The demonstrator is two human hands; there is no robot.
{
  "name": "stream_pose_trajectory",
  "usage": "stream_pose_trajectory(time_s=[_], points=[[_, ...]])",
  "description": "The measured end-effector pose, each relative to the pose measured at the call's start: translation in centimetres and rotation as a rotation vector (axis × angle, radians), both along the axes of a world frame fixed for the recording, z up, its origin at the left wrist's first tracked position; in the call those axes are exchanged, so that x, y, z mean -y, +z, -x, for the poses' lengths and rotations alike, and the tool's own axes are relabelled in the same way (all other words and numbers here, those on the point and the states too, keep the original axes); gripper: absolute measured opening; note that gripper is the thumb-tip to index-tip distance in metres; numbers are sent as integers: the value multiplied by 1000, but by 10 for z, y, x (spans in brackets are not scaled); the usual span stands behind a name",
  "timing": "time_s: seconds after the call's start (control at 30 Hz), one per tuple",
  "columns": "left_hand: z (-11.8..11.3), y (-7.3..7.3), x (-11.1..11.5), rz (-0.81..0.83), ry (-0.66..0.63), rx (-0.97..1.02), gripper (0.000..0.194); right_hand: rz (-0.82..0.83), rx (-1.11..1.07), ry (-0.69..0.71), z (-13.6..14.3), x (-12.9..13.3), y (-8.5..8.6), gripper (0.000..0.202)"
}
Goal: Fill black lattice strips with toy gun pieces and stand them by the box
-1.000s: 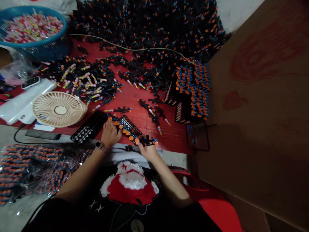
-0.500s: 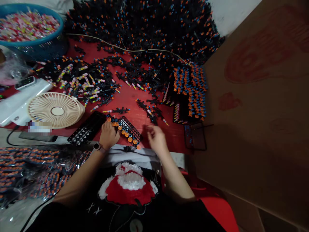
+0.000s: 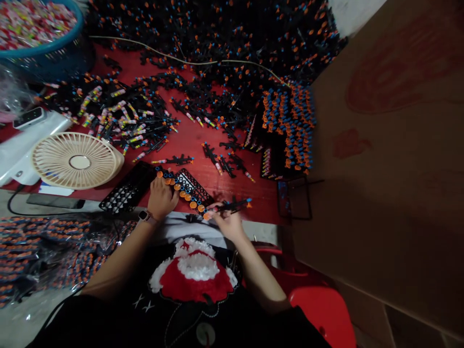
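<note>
A black perforated rack (image 3: 194,182) lies slanted at the table's front edge. Along its near side runs a row of toy guns (image 3: 187,196) with orange discs and blue rings at their ends. My left hand (image 3: 162,199) is closed around the rack's left end, its fingertips partly hidden behind the row. Between the fingers of my right hand (image 3: 229,223) is a single black toy gun (image 3: 232,206), its orange-and-blue tip pointing right and its other end close to the right end of the row. Another black rack (image 3: 126,188) rests left of my left hand.
Loose toy guns (image 3: 221,162) lie beyond the rack, with a large heap (image 3: 203,29) at the back. Stacked filled racks (image 3: 288,128) stand at right by a cardboard box (image 3: 380,183). A cream fan (image 3: 78,162) and a blue basket (image 3: 54,50) of wrapped candies are at left.
My right hand has moved slightly left and down to the end of the row, and a toy gun now shows in it. My left hand stays at the rack. The view has shifted slightly.
</note>
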State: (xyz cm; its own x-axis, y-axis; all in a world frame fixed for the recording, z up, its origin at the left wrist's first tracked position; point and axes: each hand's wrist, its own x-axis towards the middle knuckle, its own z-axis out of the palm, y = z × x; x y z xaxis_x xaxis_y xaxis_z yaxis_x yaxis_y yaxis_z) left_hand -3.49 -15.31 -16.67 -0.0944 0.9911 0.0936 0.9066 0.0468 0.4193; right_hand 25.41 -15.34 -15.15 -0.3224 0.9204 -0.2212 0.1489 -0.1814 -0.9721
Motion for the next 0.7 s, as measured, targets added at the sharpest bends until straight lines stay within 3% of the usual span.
stream_pose_trajectory(time_s=[0.1, 0.3, 0.6, 0.7], points=[[-1, -1, 0, 8, 11, 4, 52, -70, 22, 32, 16, 14, -9, 33], [-4, -1, 0, 16, 43, -15, 46, -395, 314, 135, 7, 15, -19, 20], [-3, -1, 0, 10, 31, -25, 50, -580, 668, 444, 30, 17, -5, 24], [-3, 0, 0, 10, 21, -28, 56, -586, 618, 490, 25, 9, 5, 26]])
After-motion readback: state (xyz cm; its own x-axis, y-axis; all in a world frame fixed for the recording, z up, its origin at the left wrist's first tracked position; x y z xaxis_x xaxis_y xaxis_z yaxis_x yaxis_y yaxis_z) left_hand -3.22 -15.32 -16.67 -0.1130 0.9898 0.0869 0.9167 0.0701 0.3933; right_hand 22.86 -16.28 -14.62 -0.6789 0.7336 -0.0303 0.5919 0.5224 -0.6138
